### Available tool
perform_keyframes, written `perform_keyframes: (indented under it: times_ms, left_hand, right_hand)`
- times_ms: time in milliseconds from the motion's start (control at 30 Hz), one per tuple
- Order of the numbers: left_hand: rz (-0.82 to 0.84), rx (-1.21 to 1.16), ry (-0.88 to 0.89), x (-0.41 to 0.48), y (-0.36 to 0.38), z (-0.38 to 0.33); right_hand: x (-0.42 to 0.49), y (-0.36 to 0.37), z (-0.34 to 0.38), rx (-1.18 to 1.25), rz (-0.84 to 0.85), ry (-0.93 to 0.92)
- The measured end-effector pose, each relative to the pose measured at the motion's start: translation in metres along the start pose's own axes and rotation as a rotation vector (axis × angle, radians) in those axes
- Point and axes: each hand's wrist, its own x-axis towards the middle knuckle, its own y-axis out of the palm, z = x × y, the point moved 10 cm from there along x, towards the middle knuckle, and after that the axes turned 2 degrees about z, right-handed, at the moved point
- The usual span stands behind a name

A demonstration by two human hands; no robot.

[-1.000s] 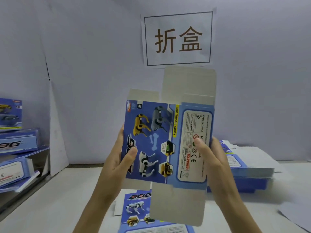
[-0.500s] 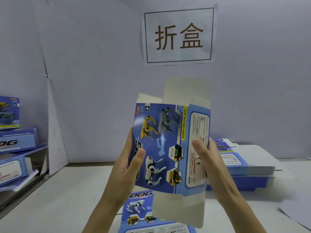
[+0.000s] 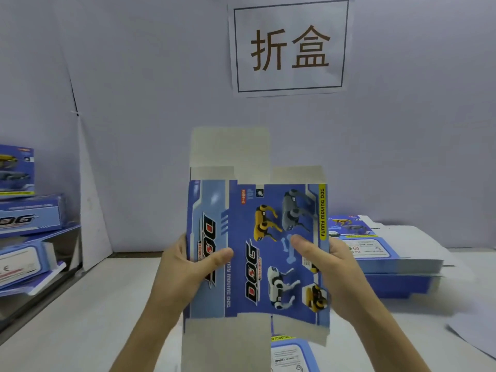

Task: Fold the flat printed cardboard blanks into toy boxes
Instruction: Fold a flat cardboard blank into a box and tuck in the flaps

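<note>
I hold a blue printed cardboard blank (image 3: 257, 237) upright in front of me, its robot-dog pictures and "DOG" lettering facing me. Plain grey flaps stick out above and below the printed panels. My left hand (image 3: 188, 269) grips the left edge, thumb pressed on the narrow "DOG" side panel. My right hand (image 3: 332, 267) grips the right edge, thumb on the big front panel near the bone picture. The fingers of both hands are hidden behind the card.
A stack of flat blanks (image 3: 386, 253) lies on the white table (image 3: 80, 318) to the right. Another blank (image 3: 292, 353) lies under my hands. Folded boxes (image 3: 24, 210) are piled on a shelf at the left. A paper sign (image 3: 290, 47) hangs on the wall.
The blank has turned: the white label panel on the right has swung out of sight, and the narrow "DOG" side panel now shows on the left. Both hands stay on its edges.
</note>
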Motion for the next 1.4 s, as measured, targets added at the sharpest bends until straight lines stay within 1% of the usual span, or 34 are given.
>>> perform_keyframes:
  times_ms: [33, 100, 167, 300, 367, 433, 533, 633, 767, 1067, 1133, 1233, 1300, 1333, 1367, 1400]
  left_hand:
    - [-0.037, -0.006, 0.005, 0.0, -0.003, 0.002]
    - [-0.028, -0.034, 0.002, 0.002, -0.001, 0.004]
    - [0.022, -0.063, -0.017, 0.002, 0.007, 0.006]
    - [0.009, -0.071, 0.004, 0.0, 0.011, 0.004]
    - [0.045, -0.061, 0.0, -0.001, 0.015, 0.002]
    - [0.069, -0.121, -0.017, -0.002, 0.017, 0.002]
    - [0.023, -0.131, 0.013, -0.003, 0.013, -0.003]
    - [0.035, -0.128, 0.021, -0.003, 0.014, -0.004]
    - [0.017, -0.132, 0.043, -0.004, 0.013, -0.006]
    - [0.003, -0.072, 0.082, -0.004, 0.016, -0.008]
    - [0.01, -0.051, 0.116, -0.005, 0.018, -0.013]
    - [0.088, -0.011, 0.153, -0.008, 0.026, -0.019]
    - [0.124, 0.033, 0.162, -0.007, 0.025, -0.02]
    - [0.141, 0.048, 0.176, -0.007, 0.023, -0.021]
    - [0.162, 0.079, 0.209, -0.008, 0.021, -0.024]
    - [0.187, 0.127, 0.257, -0.009, 0.02, -0.029]
  right_hand:
    - [0.001, -0.002, 0.002, -0.052, -0.027, -0.029]
    - [0.001, -0.008, 0.006, -0.106, -0.083, -0.086]
    - [0.001, -0.014, 0.007, -0.086, -0.117, -0.104]
    - [0.001, -0.022, 0.007, -0.094, -0.143, -0.102]
    - [0.002, -0.023, 0.007, -0.092, -0.131, -0.084]
    - [0.002, -0.02, 0.006, -0.088, -0.098, -0.057]
    - [0.002, -0.021, 0.008, -0.089, -0.11, -0.076]
    - [0.001, -0.025, 0.01, -0.095, -0.128, -0.085]
    - [0.003, -0.022, 0.007, -0.099, -0.091, -0.066]
    - [0.002, -0.024, 0.01, -0.103, -0.131, -0.096]
    - [0.0, -0.017, 0.014, -0.078, -0.103, -0.098]
    - [-0.002, -0.002, 0.014, -0.061, 0.024, -0.115]
    - [-0.003, 0.009, 0.011, -0.023, 0.121, -0.048]
    - [-0.005, 0.016, 0.01, 0.06, 0.186, 0.011]
    - [-0.007, 0.022, 0.007, 0.279, 0.245, 0.067]
    - [-0.008, 0.025, 0.011, 0.448, 0.276, 0.059]
